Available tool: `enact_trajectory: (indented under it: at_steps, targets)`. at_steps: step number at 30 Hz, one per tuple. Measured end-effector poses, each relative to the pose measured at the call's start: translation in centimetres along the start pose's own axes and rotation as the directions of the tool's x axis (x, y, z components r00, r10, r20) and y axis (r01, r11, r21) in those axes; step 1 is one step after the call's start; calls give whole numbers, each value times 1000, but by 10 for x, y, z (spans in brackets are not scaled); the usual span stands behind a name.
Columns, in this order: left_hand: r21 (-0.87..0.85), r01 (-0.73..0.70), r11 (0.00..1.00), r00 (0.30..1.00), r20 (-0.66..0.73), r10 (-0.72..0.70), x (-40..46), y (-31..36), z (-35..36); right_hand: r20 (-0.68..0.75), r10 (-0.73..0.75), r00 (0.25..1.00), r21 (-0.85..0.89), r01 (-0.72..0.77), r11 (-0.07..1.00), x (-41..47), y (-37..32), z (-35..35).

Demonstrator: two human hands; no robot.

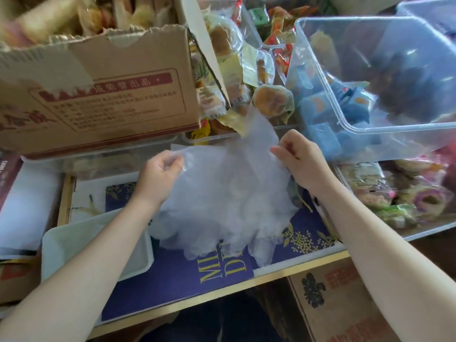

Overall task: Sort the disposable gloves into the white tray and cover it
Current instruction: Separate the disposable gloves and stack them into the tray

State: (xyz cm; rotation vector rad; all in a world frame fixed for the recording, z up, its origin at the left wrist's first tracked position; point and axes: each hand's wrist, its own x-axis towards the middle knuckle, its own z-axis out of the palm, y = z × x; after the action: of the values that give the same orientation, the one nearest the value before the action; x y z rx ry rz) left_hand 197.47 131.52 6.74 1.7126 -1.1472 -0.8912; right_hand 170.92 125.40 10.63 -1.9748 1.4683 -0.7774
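Note:
A bunch of thin, translucent disposable gloves [222, 193] hangs in the air over a dark blue printed surface [177, 272], cuffs up and fingers dangling. My left hand [160, 174] pinches the top left edge of the bunch. My right hand [298, 159] pinches its top right edge. The white tray [74, 240] lies at the lower left beneath my left forearm, which hides part of it. The part of the tray that shows holds nothing.
A torn cardboard box [111, 90] with snacks stands at the back left. Clear plastic bins [370, 77] of wrapped snacks fill the back and right. A second carton [345, 304] sits below the front edge at the right. White sheets [24, 206] lie far left.

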Motion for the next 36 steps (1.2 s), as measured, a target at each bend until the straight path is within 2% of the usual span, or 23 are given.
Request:
enact_trajectory:
  at_steps: [3, 6, 8, 10, 13, 15, 17, 19, 22, 25, 27, 29, 30, 32, 36]
  targets:
    - [33, 23, 999, 997, -73, -20, -3, 11, 6, -51, 49, 997, -30, -50, 998, 4, -1, -4]
    - [32, 57, 998, 990, -134, -53, -8, 17, 12, -62, 260, 964, 12, -260, 966, 5, 3, 2]
    - [30, 81, 996, 986, -150, -76, -14, 19, 14, 21, 379, 925, 193, -375, 907, 3, 3, 6]
    - [33, 92, 995, 982, -166, -86, -18, 18, 14, 121, 432, 894, 447, -437, 780, 3, -5, 4]
    - [47, 91, 995, 977, -197, -80, -23, 21, 11, 240, 381, 893, 690, -433, 580, 7, -21, -10]
    - [40, 83, 996, 971, -227, -71, -24, 24, 8, 259, 322, 911, 744, -401, 535, 10, -33, -19]
    - [10, 70, 997, 966, -251, -65, -23, 29, 6, 262, 291, 920, 759, -382, 526, 12, -45, -25]
    - [-73, 50, 996, 965, -254, -68, -24, 37, 6, 258, 260, 931, 739, -363, 567, 12, -56, -26]
    - [-142, 22, 990, 969, -239, -55, -25, 47, 6, 239, 165, 957, 556, -274, 785, 10, -70, -24]
    - [-140, -2, 990, 966, -255, -34, -25, 54, 4, 320, 83, 944, 444, -227, 867, 7, -79, -25]
    - [-158, -5, 987, 956, -291, -42, -24, 58, 2, 254, 95, 963, 342, -181, 922, 7, -82, -23]
    - [-177, 9, 984, 949, -310, -65, -24, 59, 2, 118, 121, 986, 197, -143, 970, 6, -81, -14]
    - [-188, 16, 982, 949, -307, -74, -25, 59, 3, 73, 136, 988, 169, -147, 975, 5, -80, -9]
    - [-209, 18, 978, 958, -277, -77, -28, 59, 7, 69, 196, 978, 266, -208, 941, 2, -79, 3]
    - [-201, 33, 979, 983, -169, -67, -42, 58, 20, 283, 316, 906, 569, -424, 705, -7, -89, 30]
